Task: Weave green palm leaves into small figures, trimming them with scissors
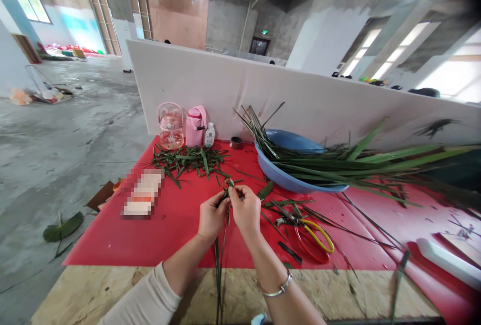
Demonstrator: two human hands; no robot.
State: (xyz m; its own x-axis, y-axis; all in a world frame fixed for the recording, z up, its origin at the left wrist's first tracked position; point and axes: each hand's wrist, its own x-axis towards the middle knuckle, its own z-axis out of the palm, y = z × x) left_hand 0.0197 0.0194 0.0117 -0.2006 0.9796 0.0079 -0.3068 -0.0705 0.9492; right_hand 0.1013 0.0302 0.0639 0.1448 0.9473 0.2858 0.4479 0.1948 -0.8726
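Over the middle of the red-covered table (169, 234), my left hand (214, 214) and my right hand (244, 207) are close together. Both are closed on a small piece of weaving made from green leaf strips (227, 183), with a little loop at its top. Long strip ends (218, 275) hang below my hands past the table's front edge. My fingers hide most of the piece. To the right of my right hand lie scissors (313, 237) with one red and one yellow handle, among cut leaf strips.
A blue basin (263, 164) holding long green leaves (361, 167) stands at the back right. Short leaf clippings (188, 159) are heaped at the back left, before a clear pink bottle (172, 129), a pink flask (194, 127) and a small white bottle (210, 135). A white partition (210, 84) stands behind.
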